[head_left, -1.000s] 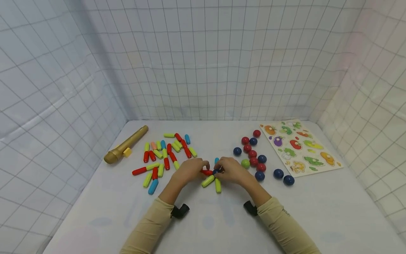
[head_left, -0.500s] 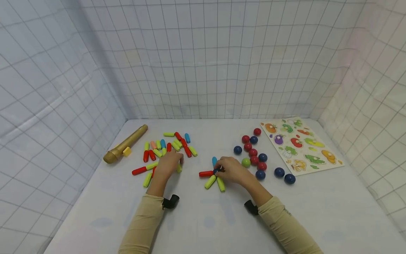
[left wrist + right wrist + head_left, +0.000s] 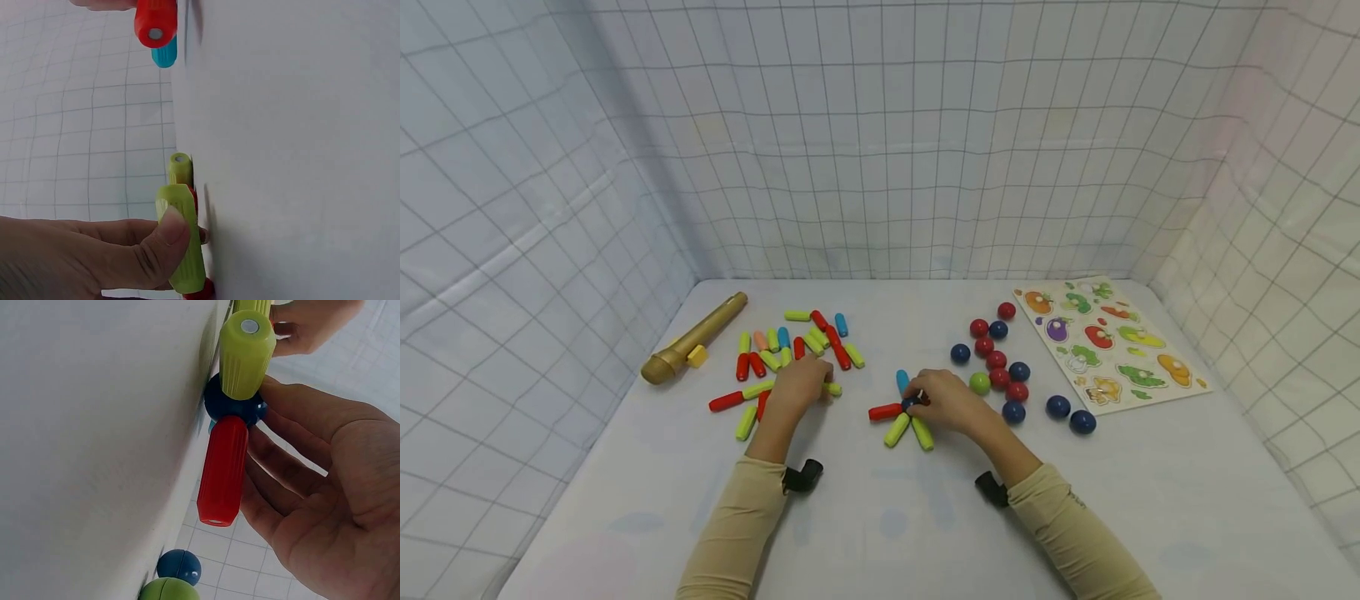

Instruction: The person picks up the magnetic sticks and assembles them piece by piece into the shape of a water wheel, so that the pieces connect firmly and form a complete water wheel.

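Note:
In the head view my left hand (image 3: 801, 385) is among the scattered rods on the left. Its thumb and fingers pinch a lime-green magnetic rod (image 3: 189, 269), whose end shows beyond the fingertips. My right hand (image 3: 951, 402) holds a dark blue ball (image 3: 219, 403) at mid-table, fingers curled against its side. Rods radiate from this ball: a red rod (image 3: 885, 412) to the left, a light blue rod (image 3: 902, 382) away from me, and two lime-green rods (image 3: 897, 430) towards me. Another red rod (image 3: 222, 475) shows on the ball in the right wrist view.
Several red, green and blue rods (image 3: 838, 354) lie on the left. A gold microphone-shaped toy (image 3: 696, 340) is beyond them. Red, blue and green balls (image 3: 996, 360) are spread right of centre, beside a vegetable picture board (image 3: 1101, 337). Grid-patterned cloth walls (image 3: 910, 167) enclose the table.
My left hand has left the ball and red rod, moved left to the scattered rods and taken a lime-green rod, now turned sideways. My right hand stays at the blue ball.

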The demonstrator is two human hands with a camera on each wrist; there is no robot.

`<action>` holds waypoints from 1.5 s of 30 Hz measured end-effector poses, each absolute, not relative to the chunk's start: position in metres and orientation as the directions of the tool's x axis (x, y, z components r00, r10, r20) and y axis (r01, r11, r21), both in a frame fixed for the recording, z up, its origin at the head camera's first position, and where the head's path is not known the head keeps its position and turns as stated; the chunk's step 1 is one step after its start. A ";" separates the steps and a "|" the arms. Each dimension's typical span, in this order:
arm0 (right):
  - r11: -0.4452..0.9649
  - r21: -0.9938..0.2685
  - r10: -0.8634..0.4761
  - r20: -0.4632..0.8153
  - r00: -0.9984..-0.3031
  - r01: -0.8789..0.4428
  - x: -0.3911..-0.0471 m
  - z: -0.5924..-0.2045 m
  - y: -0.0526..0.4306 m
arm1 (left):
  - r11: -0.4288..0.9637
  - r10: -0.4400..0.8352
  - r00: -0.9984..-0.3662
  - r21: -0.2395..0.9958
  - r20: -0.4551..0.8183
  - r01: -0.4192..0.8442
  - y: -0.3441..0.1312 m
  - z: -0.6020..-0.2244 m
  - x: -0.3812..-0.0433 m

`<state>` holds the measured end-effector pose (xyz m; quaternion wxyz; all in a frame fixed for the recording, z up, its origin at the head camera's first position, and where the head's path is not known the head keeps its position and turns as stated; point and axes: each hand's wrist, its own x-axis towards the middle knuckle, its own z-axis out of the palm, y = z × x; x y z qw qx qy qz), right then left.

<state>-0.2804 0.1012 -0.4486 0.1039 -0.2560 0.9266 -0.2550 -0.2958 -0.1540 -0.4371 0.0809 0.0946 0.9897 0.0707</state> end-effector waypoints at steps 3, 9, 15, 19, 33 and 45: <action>0.735 -0.527 -0.532 -0.057 -0.845 -0.427 -0.280 -0.449 0.101 | 0.975 0.200 -0.971 0.130 -0.134 0.183 -0.147 -0.434 -0.295; 0.725 -0.542 -0.533 -0.051 -0.844 -0.425 -0.280 -0.450 0.102 | 0.913 0.384 -0.923 0.145 -0.001 0.380 -0.117 -0.435 -0.290; 0.721 -0.561 -0.516 -0.044 -0.855 -0.407 -0.280 -0.450 0.102 | 0.873 0.479 -0.877 0.086 0.039 0.480 -0.099 -0.443 -0.288; 0.723 -0.556 -0.516 -0.040 -0.856 -0.410 -0.281 -0.451 0.103 | 0.873 0.480 -0.877 0.089 0.010 0.479 -0.095 -0.446 -0.286; 0.679 -0.578 -0.545 0.017 -0.838 -0.453 -0.286 -0.454 0.108 | 0.846 0.529 -0.846 0.037 0.069 0.532 -0.082 -0.453 -0.284; 0.759 -0.528 -0.507 -0.114 -0.854 -0.381 -0.288 -0.446 0.116 | 0.840 0.533 -0.846 0.102 0.023 0.533 -0.082 -0.452 -0.284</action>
